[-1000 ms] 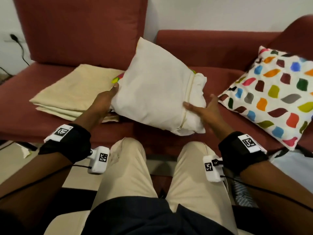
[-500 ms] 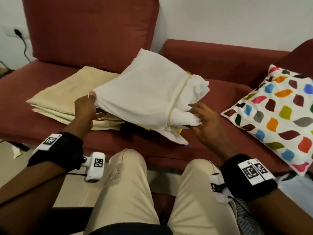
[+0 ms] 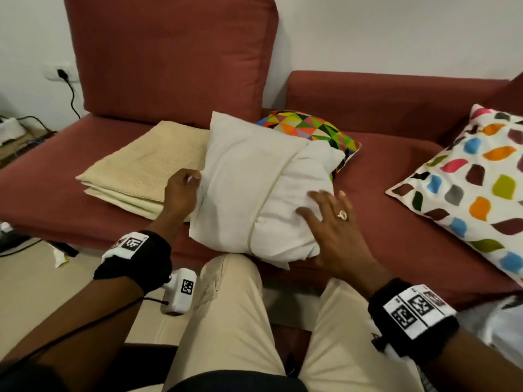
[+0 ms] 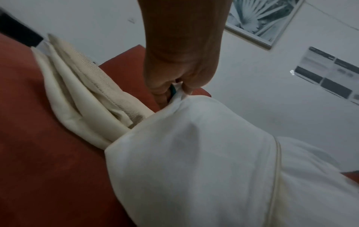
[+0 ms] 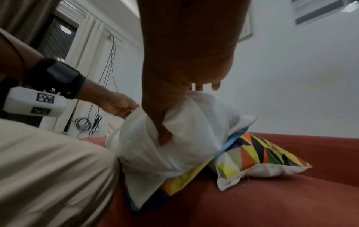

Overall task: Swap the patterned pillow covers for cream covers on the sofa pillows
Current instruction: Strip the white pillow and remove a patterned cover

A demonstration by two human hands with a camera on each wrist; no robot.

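Black wristbands, beige trousers

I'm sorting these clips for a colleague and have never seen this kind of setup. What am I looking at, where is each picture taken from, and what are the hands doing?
There is no machine here: a person sits facing a red sofa, wearing a camera on the head and one on each wrist. The wide picture is the head view; the other two look along each hand from the wrist.

The left hand pinches the edge of a white pillow, shown close up in the left wrist view. The right hand lies flat, fingers spread, pressing on the pillow's other end.

On the seat lie folded cream covers, a triangle-patterned cover partly under the pillow, and a pillow with coloured blotches at the right.
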